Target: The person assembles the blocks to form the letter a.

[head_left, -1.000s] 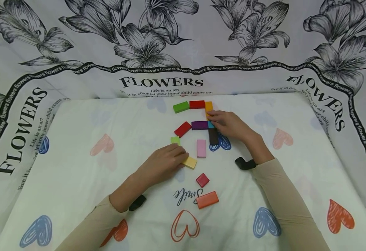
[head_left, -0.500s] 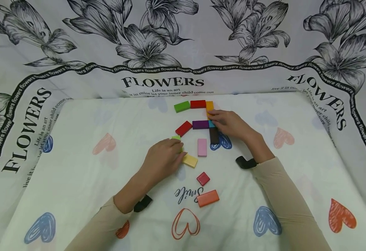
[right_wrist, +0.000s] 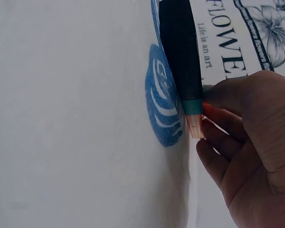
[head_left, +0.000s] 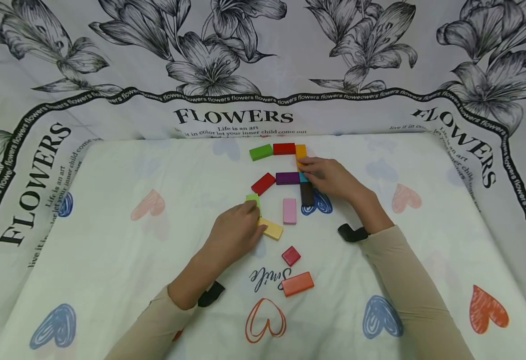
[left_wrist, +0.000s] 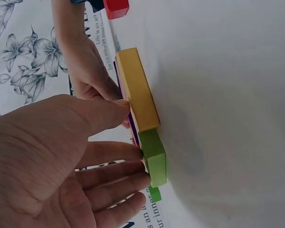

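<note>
On the white cloth, my left hand [head_left: 235,230] lies over a light green block [head_left: 252,198] and a yellow block [head_left: 272,230]. In the left wrist view its thumb touches the yellow block [left_wrist: 137,90] and its extended fingertips rest against the green block [left_wrist: 154,159]. My right hand [head_left: 330,175] touches the orange block [head_left: 301,150] and the blue block [head_left: 304,177], partly covering both. A dark brown block [head_left: 307,194] adjoins the blue one. In the right wrist view, relaxed fingers lie along the teal block [right_wrist: 193,107] and orange block [right_wrist: 195,126].
Green [head_left: 261,152] and red [head_left: 284,149] blocks lead left from the orange one. Purple [head_left: 287,178] and another red block [head_left: 263,184] continue below. A pink block [head_left: 289,211], small red block [head_left: 291,256] and orange-red block [head_left: 298,284] lie apart on the printed cloth [head_left: 154,260].
My left hand has shifted slightly right, its fingers moving from the yellow block's end up to the light green block. The right hand stays on the orange and blue blocks.
</note>
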Motion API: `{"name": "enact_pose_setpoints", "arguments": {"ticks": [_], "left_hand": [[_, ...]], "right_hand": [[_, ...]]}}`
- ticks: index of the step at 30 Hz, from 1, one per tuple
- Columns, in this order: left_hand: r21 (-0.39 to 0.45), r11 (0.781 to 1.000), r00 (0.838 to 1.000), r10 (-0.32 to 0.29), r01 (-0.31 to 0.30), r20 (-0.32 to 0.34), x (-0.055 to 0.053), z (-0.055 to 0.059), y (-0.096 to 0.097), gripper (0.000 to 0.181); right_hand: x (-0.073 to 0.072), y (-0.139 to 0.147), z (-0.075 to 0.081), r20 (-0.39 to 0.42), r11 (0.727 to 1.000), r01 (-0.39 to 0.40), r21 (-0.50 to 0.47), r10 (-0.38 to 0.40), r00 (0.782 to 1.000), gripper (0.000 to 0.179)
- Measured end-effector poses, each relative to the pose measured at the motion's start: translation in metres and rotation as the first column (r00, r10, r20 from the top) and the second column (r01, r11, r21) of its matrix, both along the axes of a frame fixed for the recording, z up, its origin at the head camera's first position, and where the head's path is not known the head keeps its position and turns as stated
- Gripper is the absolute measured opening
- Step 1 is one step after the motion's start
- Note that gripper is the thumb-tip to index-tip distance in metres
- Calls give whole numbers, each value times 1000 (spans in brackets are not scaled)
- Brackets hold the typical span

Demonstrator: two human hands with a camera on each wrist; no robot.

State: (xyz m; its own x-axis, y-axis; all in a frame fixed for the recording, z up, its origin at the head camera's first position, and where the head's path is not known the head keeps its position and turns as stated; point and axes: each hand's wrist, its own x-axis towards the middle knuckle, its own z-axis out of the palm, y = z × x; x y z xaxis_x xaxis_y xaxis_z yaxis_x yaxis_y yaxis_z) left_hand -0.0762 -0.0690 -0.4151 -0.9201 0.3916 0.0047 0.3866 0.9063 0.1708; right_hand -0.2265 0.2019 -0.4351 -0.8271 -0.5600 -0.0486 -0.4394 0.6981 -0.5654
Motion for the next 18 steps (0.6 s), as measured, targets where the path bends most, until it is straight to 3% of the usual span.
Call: {"name": "enact_pose_setpoints", "arguments": {"ticks": [7,14,18], "left_hand": [[-35,999,1000,-22,22,-13,1,0,-2,50],[10,998,995,-64,65,-77,3,-3,-4,50],[14,998,995,-62,63,-73,3,-4,-4,50]], "right_hand": [[0,2,-1,17,1000,10,10,-11,1000,40],[1,1,-2,-5,1000,7,29,-6,1000,40],[0,-1,0,-22,999,5,41,-5,1000,40]]}}
